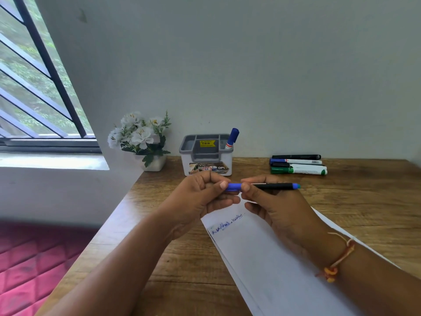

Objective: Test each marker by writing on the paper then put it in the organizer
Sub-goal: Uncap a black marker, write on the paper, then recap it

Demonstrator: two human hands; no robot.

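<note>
Head view: left grip [200, 197] pinches blue cap [234, 186], right grip [275, 208] holds black marker [275, 185].

Grey wall [250, 65], barred window [34, 76], wood desk [364, 201]

Both forearms converge; left hand [198, 197] and right hand [280, 208] pinch one marker [273, 186] with curled fingers [216, 182].
</note>
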